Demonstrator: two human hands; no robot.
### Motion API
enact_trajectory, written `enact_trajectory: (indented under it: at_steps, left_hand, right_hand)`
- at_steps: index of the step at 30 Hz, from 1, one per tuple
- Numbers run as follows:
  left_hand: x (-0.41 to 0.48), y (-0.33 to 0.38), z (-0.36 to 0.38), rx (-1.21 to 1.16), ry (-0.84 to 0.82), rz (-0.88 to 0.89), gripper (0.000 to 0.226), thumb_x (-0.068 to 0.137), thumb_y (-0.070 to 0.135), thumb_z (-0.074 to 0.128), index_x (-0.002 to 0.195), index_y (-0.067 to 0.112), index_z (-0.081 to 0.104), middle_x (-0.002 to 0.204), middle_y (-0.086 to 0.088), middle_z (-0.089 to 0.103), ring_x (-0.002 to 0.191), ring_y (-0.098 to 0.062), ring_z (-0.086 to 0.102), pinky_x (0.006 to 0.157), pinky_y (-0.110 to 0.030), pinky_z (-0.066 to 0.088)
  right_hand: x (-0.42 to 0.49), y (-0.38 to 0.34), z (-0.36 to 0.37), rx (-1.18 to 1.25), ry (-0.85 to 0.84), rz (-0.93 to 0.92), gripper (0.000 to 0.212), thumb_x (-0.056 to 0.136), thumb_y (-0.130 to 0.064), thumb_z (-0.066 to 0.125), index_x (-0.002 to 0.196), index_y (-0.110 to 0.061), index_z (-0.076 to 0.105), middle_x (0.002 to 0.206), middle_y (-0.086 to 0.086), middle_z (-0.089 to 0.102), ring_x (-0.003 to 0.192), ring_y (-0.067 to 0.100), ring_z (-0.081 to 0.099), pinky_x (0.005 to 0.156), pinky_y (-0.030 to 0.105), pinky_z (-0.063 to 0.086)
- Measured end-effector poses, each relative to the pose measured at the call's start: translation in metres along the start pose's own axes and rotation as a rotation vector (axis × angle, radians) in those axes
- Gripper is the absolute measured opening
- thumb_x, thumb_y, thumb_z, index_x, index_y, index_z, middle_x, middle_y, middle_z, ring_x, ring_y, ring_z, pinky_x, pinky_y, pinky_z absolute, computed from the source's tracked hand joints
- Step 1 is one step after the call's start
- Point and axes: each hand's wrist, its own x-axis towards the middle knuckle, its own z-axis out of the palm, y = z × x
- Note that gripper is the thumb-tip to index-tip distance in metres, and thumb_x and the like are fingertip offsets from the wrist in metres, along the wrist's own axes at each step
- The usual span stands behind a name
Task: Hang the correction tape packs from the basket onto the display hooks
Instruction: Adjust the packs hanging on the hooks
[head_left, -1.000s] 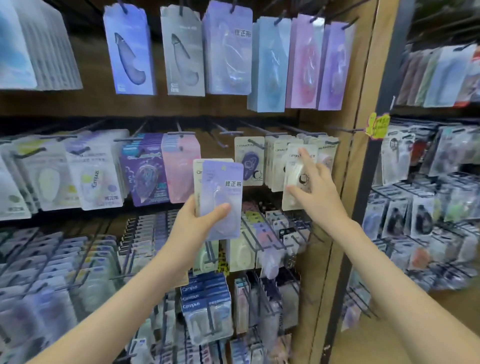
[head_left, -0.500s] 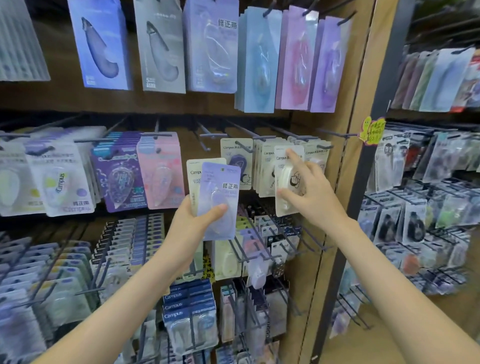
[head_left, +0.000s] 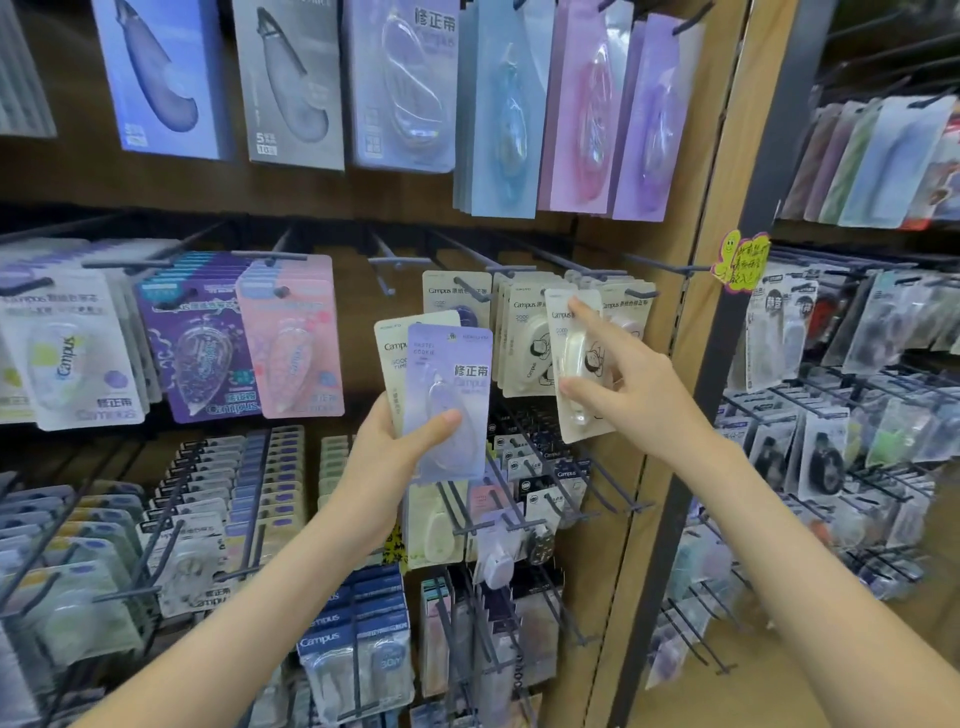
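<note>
Lilac correction tape pack (head_left: 452, 374) stands upright in the left hand (head_left: 389, 457), thumb curled across its front, with a cream pack (head_left: 392, 353) behind it in the same grip. The right hand (head_left: 644, 405) pinches a cartoon-printed cream pack (head_left: 576, 353) between thumb and fingers, index finger stretched up to its top edge. This pack is just in front of the Campus packs (head_left: 524, 332) hanging on the middle-row display hooks (head_left: 641, 293). Whether it sits on a hook cannot be told.

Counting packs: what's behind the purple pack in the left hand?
A cream Campus pack, only its top and left edge showing past the purple pack. Anything further is hidden.
</note>
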Motion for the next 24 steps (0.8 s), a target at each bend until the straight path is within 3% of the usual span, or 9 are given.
enact_trajectory:
  at_steps: [2,5,9,12,14,16,18,21,24]
  left_hand:
    - [0.002,-0.005,0.003,-0.006,-0.01,-0.011,0.053,0.078,0.023,0.071,0.129,0.021,0.055,0.117,0.004,0.07,0.106,-0.015,0.068,0.085,-0.032,0.054]
    - [0.006,-0.008,0.008,-0.006,-0.016,-0.025,0.048,0.081,0.021,0.07,0.127,0.023,0.056,0.115,0.006,0.071,0.103,-0.013,0.068,0.084,-0.031,0.053]
    - [0.013,-0.011,0.013,0.005,0.018,-0.041,0.046,0.083,0.02,0.07,0.126,0.022,0.055,0.117,0.005,0.07,0.102,-0.013,0.068,0.087,-0.035,0.054]
    - [0.018,-0.017,0.013,0.013,0.095,-0.062,0.044,0.085,0.022,0.071,0.125,0.017,0.053,0.118,0.0,0.068,0.104,-0.019,0.067,0.094,-0.044,0.053]
    - [0.02,-0.021,0.013,0.015,0.115,-0.079,0.044,0.085,0.023,0.071,0.124,0.016,0.052,0.118,-0.003,0.066,0.104,-0.021,0.067,0.095,-0.045,0.052]
    - [0.02,-0.022,0.014,0.01,0.129,-0.085,0.045,0.086,0.022,0.071,0.124,0.015,0.049,0.118,-0.004,0.065,0.103,-0.021,0.066,0.092,-0.043,0.053]
    - [0.019,-0.022,0.013,0.019,0.132,-0.084,0.045,0.086,0.022,0.07,0.125,0.014,0.047,0.117,-0.003,0.064,0.102,-0.019,0.066,0.087,-0.038,0.054]
    - [0.02,-0.019,0.008,0.052,0.121,-0.076,0.045,0.086,0.024,0.071,0.122,0.017,0.045,0.114,0.0,0.064,0.095,-0.013,0.068,0.077,-0.029,0.053]
    - [0.021,-0.015,0.003,0.091,0.082,-0.062,0.042,0.086,0.025,0.071,0.118,0.019,0.045,0.112,0.0,0.066,0.094,-0.013,0.069,0.07,-0.025,0.053]
  right_hand:
    - [-0.001,0.003,0.0,-0.008,-0.008,-0.003,0.073,0.09,-0.036,0.062,0.147,-0.052,0.019,0.152,-0.007,0.036,0.134,0.011,0.038,0.103,0.026,0.027]
    - [0.0,0.003,0.007,-0.084,-0.014,0.013,0.076,0.092,-0.042,0.058,0.148,-0.055,0.008,0.158,0.002,0.025,0.146,0.023,0.021,0.111,0.036,0.027]
    - [-0.002,0.002,0.027,-0.25,0.074,-0.008,0.078,0.097,-0.042,0.051,0.15,-0.048,-0.005,0.158,0.01,0.014,0.132,0.03,0.038,0.091,0.03,0.039]
    - [0.002,0.009,0.045,-0.184,0.155,-0.019,0.078,0.098,-0.037,0.051,0.151,-0.042,-0.007,0.16,0.017,0.002,0.141,0.028,0.018,0.105,0.032,0.033]
    - [0.004,0.012,0.055,-0.178,0.209,-0.003,0.078,0.099,-0.035,0.051,0.152,-0.036,-0.005,0.159,0.02,-0.001,0.143,0.029,0.016,0.106,0.035,0.035]
    - [0.006,0.011,0.066,-0.109,0.272,-0.012,0.078,0.097,-0.032,0.055,0.154,-0.03,0.002,0.158,0.021,0.003,0.132,0.024,0.032,0.095,0.032,0.041]
    - [0.008,0.011,0.076,-0.031,0.34,-0.04,0.074,0.094,-0.027,0.061,0.149,-0.028,0.013,0.152,0.021,0.015,0.107,0.015,0.047,0.085,0.026,0.043]
    - [0.016,0.017,0.084,-0.015,0.334,0.001,0.072,0.093,-0.031,0.061,0.15,-0.025,0.018,0.146,0.018,0.02,0.126,0.025,0.035,0.094,0.032,0.043]
    - [0.024,0.017,0.08,-0.008,0.225,0.082,0.071,0.095,-0.041,0.054,0.151,-0.042,0.01,0.155,0.014,0.011,0.139,0.032,0.027,0.105,0.044,0.038]
